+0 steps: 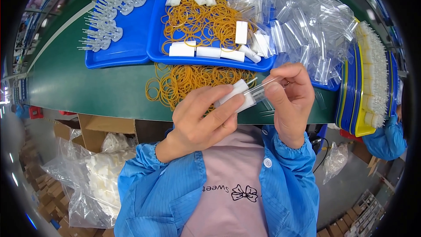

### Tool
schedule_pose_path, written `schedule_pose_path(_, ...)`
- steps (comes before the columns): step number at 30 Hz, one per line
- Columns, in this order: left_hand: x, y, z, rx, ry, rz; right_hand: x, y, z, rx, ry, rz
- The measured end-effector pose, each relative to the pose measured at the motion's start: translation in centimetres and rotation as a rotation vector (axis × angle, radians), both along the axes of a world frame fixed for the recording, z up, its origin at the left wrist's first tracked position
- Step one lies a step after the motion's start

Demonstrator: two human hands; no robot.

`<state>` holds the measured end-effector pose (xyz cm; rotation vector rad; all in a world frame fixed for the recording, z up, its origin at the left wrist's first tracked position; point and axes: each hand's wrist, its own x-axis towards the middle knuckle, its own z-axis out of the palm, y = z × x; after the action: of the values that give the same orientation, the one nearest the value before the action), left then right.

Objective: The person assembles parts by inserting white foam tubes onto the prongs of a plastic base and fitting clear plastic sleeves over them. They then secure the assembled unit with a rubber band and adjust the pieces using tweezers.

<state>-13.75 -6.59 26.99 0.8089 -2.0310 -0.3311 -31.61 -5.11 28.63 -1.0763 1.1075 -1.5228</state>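
In front of my chest, above the green table's near edge, my left hand (204, 116) is closed around a white block (237, 88) that looks like foam. A thin pale stem sticks out beside the block's upper end. My right hand (291, 101) pinches a clear plastic sleeve (262, 91) between thumb and fingers. The sleeve's left end meets the block; whether it is around the block or only against it, I cannot tell. Just beyond my hands lies a heap of tan rubber bands (175, 83) on the table.
A blue tray (151, 52) holds rubber bands and white blocks. Left of it, another blue tray (118, 59) carries clear stemmed parts (105, 28). Clear sleeves (307, 30) are heaped at right, beside stacked trays (351, 92). A bag of white pieces (105, 175) stands below left. Another person's blue sleeve (386, 138) shows far right.
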Motion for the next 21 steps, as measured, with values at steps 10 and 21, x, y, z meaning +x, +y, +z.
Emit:
schedule_pose_path(10,0.5,-0.5,-0.5,0.257,0.244,-0.057,0.0,-0.2,0.0,-0.038,0.097,0.043)
schedule_pose_path(21,1.3,-0.3,-1.8,0.664,0.713,-0.155,-0.9,-0.7,0.3,-0.029,0.105,0.031)
